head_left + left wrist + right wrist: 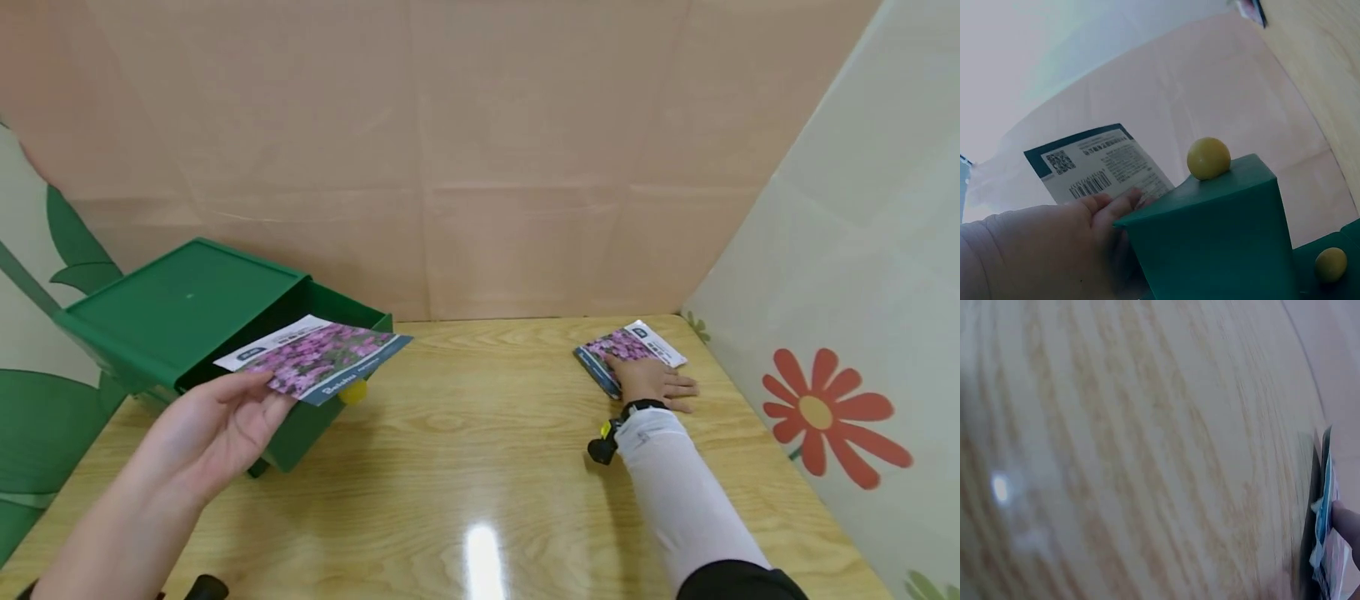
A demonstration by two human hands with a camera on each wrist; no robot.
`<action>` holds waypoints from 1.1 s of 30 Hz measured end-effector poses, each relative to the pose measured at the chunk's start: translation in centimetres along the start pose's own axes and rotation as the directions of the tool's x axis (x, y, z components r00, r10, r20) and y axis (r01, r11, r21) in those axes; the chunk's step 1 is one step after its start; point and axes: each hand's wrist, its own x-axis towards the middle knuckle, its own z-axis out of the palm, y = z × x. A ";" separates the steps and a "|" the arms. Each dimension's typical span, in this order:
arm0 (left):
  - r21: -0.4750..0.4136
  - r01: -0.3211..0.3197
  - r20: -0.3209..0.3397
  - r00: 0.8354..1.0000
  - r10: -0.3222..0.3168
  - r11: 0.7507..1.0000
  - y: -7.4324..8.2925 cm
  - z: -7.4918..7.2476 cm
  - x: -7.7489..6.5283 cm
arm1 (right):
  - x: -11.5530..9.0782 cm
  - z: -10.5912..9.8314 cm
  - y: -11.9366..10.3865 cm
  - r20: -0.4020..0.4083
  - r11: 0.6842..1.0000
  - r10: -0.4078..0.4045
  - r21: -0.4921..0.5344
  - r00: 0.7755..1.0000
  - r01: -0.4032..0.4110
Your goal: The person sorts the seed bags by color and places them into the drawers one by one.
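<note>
My left hand (232, 425) pinches a seed packet (330, 358) by its near edge, fingers beneath it. Pink flowers cover its front; in the left wrist view its back shows a barcode and printed text. The packet is over the pulled-out drawer (345, 304) of a green box (187, 304). Far to the right, my right hand (648, 382) rests on a small pile of similar seed packets (660, 342), thumb on the flower picture and fingers spread out to the right. In the right wrist view, a digit presses on the packets' (1329, 519) surface near their edge.
A yellow knob (354, 392) sticks out from the drawer front; the left wrist view shows a second yellow knob (1331, 265) lower down. The wooden table (480, 450) meets a beige backdrop (525, 250) behind and a flower-printed wall sheet (840, 275) on the right.
</note>
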 end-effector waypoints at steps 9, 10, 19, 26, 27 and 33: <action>-0.111 -0.048 -0.115 0.993 0.035 0.993 1.2 -0.1 1.1 | 0.5 -0.2 -0.1 0.034 0.999 -0.029 -0.019 0.999 0.030; -0.114 -0.052 -0.127 0.991 0.038 0.992 1.3 -0.1 1.3 | 0.5 -0.2 -0.2 0.033 0.999 -0.027 -0.022 0.999 0.027; -0.119 -0.107 -0.288 0.955 0.069 0.987 2.0 0.3 2.5 | 0.5 -0.8 -0.3 0.032 0.999 -0.007 -0.038 0.999 0.009; -0.044 -0.105 -0.320 0.943 0.085 0.994 2.0 0.7 3.0 | 1.0 -0.7 0.0 -0.022 0.991 -0.129 -0.029 0.991 0.128; -0.025 -0.098 -0.319 0.944 0.085 0.995 2.1 0.8 3.0 | 1.2 -0.8 0.0 -0.029 0.988 -0.153 -0.045 0.988 0.151; 0.047 -0.086 -0.282 0.955 0.096 0.995 2.2 0.8 2.7 | 2.2 -1.3 0.3 -0.094 0.961 -0.266 -0.097 0.959 0.257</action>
